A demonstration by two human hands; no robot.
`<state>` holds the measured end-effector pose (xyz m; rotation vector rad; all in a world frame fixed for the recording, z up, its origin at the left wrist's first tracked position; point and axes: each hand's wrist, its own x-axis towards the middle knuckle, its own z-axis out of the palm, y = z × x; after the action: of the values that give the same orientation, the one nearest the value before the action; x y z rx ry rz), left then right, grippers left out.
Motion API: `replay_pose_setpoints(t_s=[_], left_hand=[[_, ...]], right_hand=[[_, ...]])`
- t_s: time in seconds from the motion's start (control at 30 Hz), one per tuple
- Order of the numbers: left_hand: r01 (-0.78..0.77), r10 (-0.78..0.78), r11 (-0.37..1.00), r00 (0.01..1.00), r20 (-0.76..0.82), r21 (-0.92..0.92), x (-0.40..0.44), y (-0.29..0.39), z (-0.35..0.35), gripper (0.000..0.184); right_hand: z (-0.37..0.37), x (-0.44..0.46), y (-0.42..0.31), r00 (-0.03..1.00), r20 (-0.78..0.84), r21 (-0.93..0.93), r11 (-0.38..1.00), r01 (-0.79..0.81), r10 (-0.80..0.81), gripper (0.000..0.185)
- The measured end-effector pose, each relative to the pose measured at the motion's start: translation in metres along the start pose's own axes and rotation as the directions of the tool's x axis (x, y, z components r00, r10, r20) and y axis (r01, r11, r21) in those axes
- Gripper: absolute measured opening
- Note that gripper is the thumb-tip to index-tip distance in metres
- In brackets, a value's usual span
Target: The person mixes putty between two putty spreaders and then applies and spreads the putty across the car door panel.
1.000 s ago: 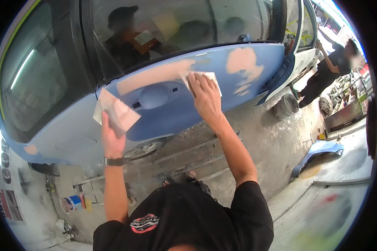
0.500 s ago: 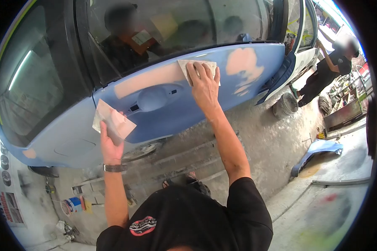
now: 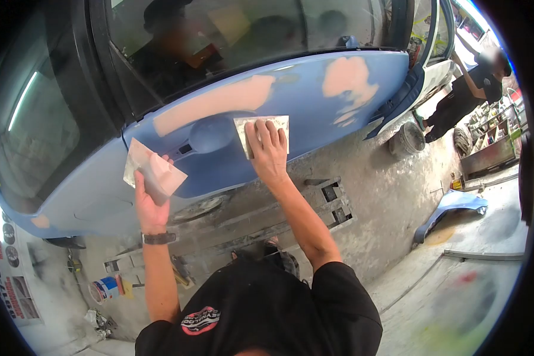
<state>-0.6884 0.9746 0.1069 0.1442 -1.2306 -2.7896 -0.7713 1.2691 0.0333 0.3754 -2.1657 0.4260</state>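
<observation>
A light square putty spreader [image 3: 241, 127] sits under the fingers of my right hand [image 3: 270, 155], which grips it at the lower part of the blue car door [image 3: 311, 113], right of the handle recess. Whether its edge touches the paint I cannot tell. My left hand [image 3: 152, 204] holds up a flat square plate [image 3: 137, 159] in front of the door, and pink body filler [image 3: 167, 177] lies on it. A long smooth pink filler patch [image 3: 219, 99] runs above the handle recess [image 3: 210, 136]. Farther right is a blotchy pink patch [image 3: 350, 80].
A low metal-framed bench [image 3: 332, 204] stands below the door. Grey bucket [image 3: 406, 139], loose blue fender [image 3: 451, 204] and parts rack [image 3: 492, 151] lie to the right, near another person [image 3: 471, 89]. A paint can [image 3: 105, 289] stands at lower left.
My right hand has moved down and left with the spreader, off the upper pink strip, whose right end now shows. My left hand with the plate has shifted only slightly.
</observation>
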Motion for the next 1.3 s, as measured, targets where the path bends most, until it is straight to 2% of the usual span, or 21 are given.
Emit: replay_pose_setpoints(t_s=[0.1,0.13,0.23,0.37,0.57,0.67,0.8,1.0,1.13,1.2,1.3], left_hand=[[-0.007,0.008,1.000,1.000,0.017,-0.014,0.001,0.000,0.003,0.064],[-0.005,0.006,1.000,1.000,0.021,-0.018,-0.001,0.000,0.003,0.064],[-0.007,0.007,1.000,1.000,0.009,-0.013,0.000,-0.001,0.000,0.063],[-0.009,0.009,1.000,1.000,0.001,-0.014,0.000,-0.001,0.002,0.063],[-0.012,0.012,1.000,1.000,0.010,-0.007,0.001,-0.002,0.000,0.064],[-0.014,0.014,1.000,1.000,-0.003,-0.001,-0.002,-0.001,0.004,0.064],[-0.008,0.008,1.000,1.000,-0.011,-0.013,-0.002,-0.001,0.005,0.064],[0.000,0.000,1.000,1.000,-0.008,-0.027,-0.002,0.000,0.005,0.064],[-0.001,0.001,1.000,1.000,-0.008,0.001,-0.001,0.002,0.006,0.063],[-0.005,0.005,1.000,1.000,-0.007,0.024,-0.002,0.002,0.009,0.062],[-0.007,0.007,1.000,1.000,-0.006,0.010,0.001,0.002,0.006,0.063]], right_hand=[[-0.017,0.015,0.018,0.998,-0.069,-0.010,1.000,0.000,0.000,0.051],[-0.027,0.027,0.024,0.999,-0.033,-0.002,1.000,-0.022,0.022,0.052],[-0.044,0.070,0.045,0.991,-0.029,-0.042,0.990,0.133,-0.134,0.050],[-0.040,0.090,0.062,0.981,0.041,-0.060,0.980,0.190,-0.188,0.052],[-0.038,0.096,0.066,0.975,0.051,-0.061,0.974,0.220,-0.217,0.053],[-0.033,0.095,0.064,0.982,0.041,0.017,0.983,0.185,-0.186,0.053],[-0.027,0.088,0.060,0.984,0.034,-0.006,0.985,0.173,-0.173,0.053],[-0.002,0.042,0.039,0.989,-0.084,-0.017,0.993,0.120,-0.121,0.050],[0.005,0.015,0.027,0.995,-0.080,-0.001,0.998,0.067,-0.067,0.049],[-0.006,0.010,0.026,0.999,-0.022,0.014,0.999,0.050,-0.050,0.047],[-0.028,0.030,0.037,0.997,0.000,0.048,0.996,0.072,-0.072,0.047]])
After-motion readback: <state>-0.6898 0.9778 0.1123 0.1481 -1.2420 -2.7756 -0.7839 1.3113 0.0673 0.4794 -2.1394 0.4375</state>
